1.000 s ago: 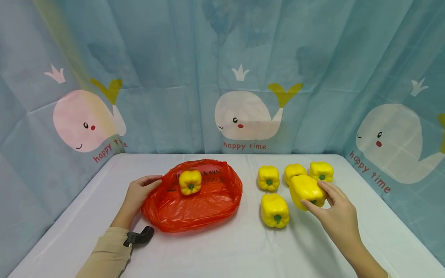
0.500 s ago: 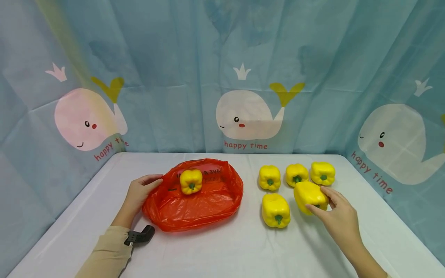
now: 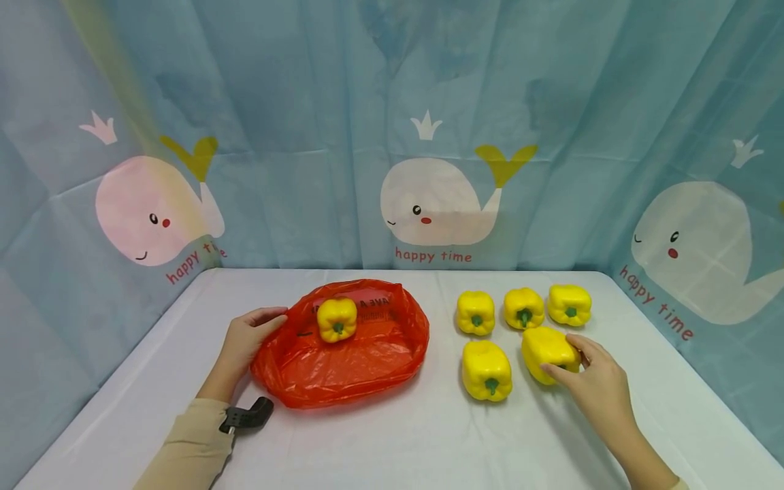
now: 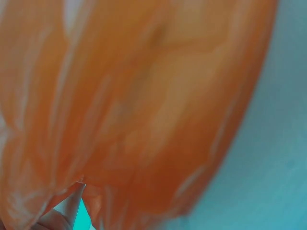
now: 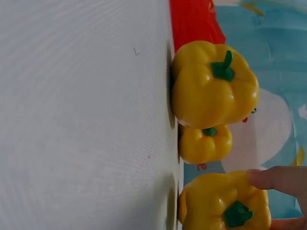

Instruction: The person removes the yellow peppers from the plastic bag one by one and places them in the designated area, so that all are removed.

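One glossy yellow green-stemmed pepper (image 3: 548, 346).

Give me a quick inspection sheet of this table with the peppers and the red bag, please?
Surface: white table.
Job's things: red bag lying open, one pepper inside; five yellow peppers to its right, one held.
Clutter: nothing seen.
Hands: left hand holds the bag's rim; right hand grips the held pepper on the table.
Cables: nothing seen; black wrist device.
Surroundings: blue whale curtain.
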The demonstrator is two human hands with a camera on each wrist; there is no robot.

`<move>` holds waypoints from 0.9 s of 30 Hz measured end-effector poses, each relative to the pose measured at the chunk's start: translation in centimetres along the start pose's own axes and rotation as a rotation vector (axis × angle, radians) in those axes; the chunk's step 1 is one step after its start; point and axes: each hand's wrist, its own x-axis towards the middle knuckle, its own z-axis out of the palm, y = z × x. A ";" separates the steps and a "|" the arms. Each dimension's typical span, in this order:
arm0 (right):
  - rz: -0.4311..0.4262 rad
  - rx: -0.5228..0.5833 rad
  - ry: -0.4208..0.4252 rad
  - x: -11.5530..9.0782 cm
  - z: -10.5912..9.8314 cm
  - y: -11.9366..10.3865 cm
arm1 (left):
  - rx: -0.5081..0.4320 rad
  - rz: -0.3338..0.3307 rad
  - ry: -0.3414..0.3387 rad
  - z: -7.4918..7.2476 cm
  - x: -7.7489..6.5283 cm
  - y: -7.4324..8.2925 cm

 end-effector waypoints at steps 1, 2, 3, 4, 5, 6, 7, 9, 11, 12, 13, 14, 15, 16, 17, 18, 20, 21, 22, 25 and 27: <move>-0.002 -0.002 0.001 0.0 0.0 0.0 | -0.001 0.000 0.001 0.0 0.0 0.0; -0.003 -0.004 0.000 0.0 0.0 0.1 | -0.001 -0.001 0.001 0.0 0.0 0.0; -0.001 -0.006 -0.002 0.0 0.1 0.1 | -0.001 -0.002 0.001 0.0 0.0 0.0; 0.000 -0.006 -0.006 0.0 0.1 0.1 | -0.001 -0.003 0.001 0.0 0.0 -0.1; 0.004 -0.008 -0.012 0.0 0.1 0.2 | -0.002 -0.005 0.001 0.0 0.0 -0.1; 0.009 -0.009 -0.019 0.0 0.2 0.2 | -0.001 -0.006 0.002 0.0 0.0 -0.1; 0.014 -0.011 -0.027 0.0 0.2 0.2 | -0.001 -0.006 0.002 -0.1 0.0 -0.1; 0.028 -0.014 -0.047 0.0 0.2 0.2 | 0.000 -0.007 0.003 -0.1 0.0 -0.1; 0.042 -0.017 -0.069 0.0 0.2 0.3 | 0.000 -0.006 0.002 -0.1 0.0 -0.1; 0.048 -0.018 -0.079 0.0 0.2 0.3 | 0.000 -0.006 0.001 -0.1 0.0 0.0; 0.050 -0.018 -0.087 0.0 0.2 0.3 | 0.000 -0.006 0.002 -0.1 0.0 0.0; 0.052 -0.018 -0.093 0.0 0.2 0.3 | -0.001 -0.005 0.002 -0.1 0.0 0.0; 0.056 -0.015 -0.103 0.1 0.2 0.4 | -0.002 -0.003 0.002 -0.1 0.0 0.1; 0.060 -0.014 -0.112 0.1 0.1 0.4 | -0.002 0.000 0.002 -0.1 0.0 0.1; 0.064 -0.014 -0.121 0.1 0.1 0.4 | -0.005 0.001 0.002 -0.1 0.0 0.0; 0.068 -0.015 -0.132 0.2 0.1 0.4 | -0.006 0.003 0.002 -0.1 0.0 0.0; 0.081 -0.020 -0.158 0.3 0.0 0.3 | -0.005 0.006 0.003 -0.1 0.0 0.0; 0.090 -0.020 -0.175 0.4 0.0 0.3 | -0.004 0.007 0.002 -0.1 0.0 0.0; 0.096 -0.020 -0.189 0.4 -0.1 0.3 | -0.003 0.007 0.002 -0.1 0.0 0.0; 0.108 -0.023 -0.220 0.5 -0.1 0.2 | -0.003 0.008 0.001 -0.1 0.0 -0.1; 0.109 -0.025 -0.227 0.5 -0.2 0.2 | -0.005 0.009 0.001 0.0 0.0 -0.1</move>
